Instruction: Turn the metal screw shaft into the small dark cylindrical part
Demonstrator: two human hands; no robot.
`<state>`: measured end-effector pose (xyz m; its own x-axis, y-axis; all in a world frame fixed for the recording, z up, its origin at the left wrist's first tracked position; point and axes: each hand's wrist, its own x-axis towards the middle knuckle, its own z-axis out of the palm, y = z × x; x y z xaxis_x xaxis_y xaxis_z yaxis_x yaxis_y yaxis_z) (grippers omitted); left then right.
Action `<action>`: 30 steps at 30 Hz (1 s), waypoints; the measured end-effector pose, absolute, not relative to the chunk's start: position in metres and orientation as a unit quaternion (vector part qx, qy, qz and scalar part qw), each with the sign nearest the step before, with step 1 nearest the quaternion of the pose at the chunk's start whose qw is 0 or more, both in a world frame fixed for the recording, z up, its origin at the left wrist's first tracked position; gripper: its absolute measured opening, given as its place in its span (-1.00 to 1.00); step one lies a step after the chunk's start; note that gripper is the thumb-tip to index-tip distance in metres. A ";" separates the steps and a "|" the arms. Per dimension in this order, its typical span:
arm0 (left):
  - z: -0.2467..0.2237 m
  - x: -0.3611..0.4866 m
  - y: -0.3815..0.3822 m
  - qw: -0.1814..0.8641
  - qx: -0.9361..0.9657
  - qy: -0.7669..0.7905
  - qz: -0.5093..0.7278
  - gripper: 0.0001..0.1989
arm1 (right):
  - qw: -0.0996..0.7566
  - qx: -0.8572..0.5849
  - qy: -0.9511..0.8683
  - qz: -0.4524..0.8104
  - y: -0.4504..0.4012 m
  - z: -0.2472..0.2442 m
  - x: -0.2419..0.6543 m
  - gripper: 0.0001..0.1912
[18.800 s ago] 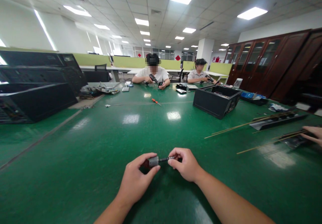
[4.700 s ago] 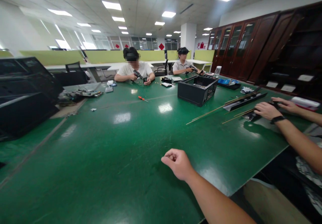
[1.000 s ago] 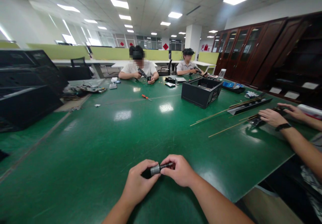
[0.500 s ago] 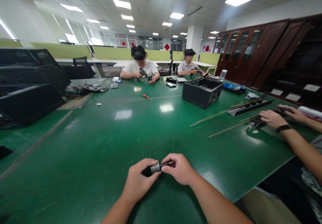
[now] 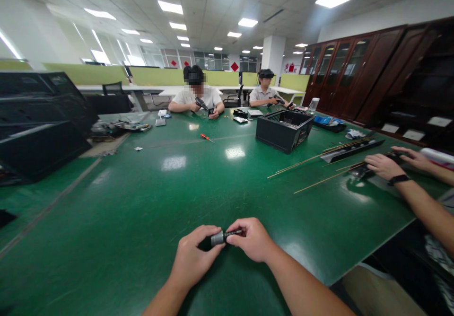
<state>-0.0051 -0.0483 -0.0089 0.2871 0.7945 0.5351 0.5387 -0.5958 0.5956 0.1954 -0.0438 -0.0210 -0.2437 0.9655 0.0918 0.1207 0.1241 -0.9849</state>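
Note:
Low in the middle of the head view, my left hand [image 5: 192, 254] curls its thumb and fingers around a small silver-and-black cylinder [image 5: 217, 238]. A thin dark ridged shaft [image 5: 232, 233] runs from the cylinder's right end, in line with it. Around that shaft, my right hand [image 5: 253, 240] is closed in a pinch. The two hands almost meet where the cylinder and shaft join, just over the green table top [image 5: 142, 221]. The cylinder's left end is partly hidden inside my left hand.
An orange screwdriver [image 5: 206, 138] and a black computer case [image 5: 283, 131] lie farther back. Thin golden rods [image 5: 315, 184] stretch from the right, near another person's hands [image 5: 385, 166]. Two people sit across the table. Dark computer cases [image 5: 39, 155] stand at the left.
My hands and the cylinder with its shaft stay nearly in place. The whole view has shifted very slightly.

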 end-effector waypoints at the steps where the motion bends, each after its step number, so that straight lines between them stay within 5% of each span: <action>1: -0.009 -0.005 -0.048 0.151 0.787 0.424 0.422 -0.79 | 0.428 -0.442 -0.615 0.493 -0.044 -0.022 0.195 -0.84; 30: -0.005 -0.005 -0.048 0.142 0.762 0.462 0.432 -0.78 | 0.437 -0.442 -0.573 0.534 -0.043 -0.019 0.194 -0.88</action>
<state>-0.0050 -0.0483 -0.0053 0.2006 0.8261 0.5265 0.5802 -0.5333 0.6156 0.1940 -0.0430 -0.0188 -0.2273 0.9734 0.0288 0.0409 0.0391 -0.9984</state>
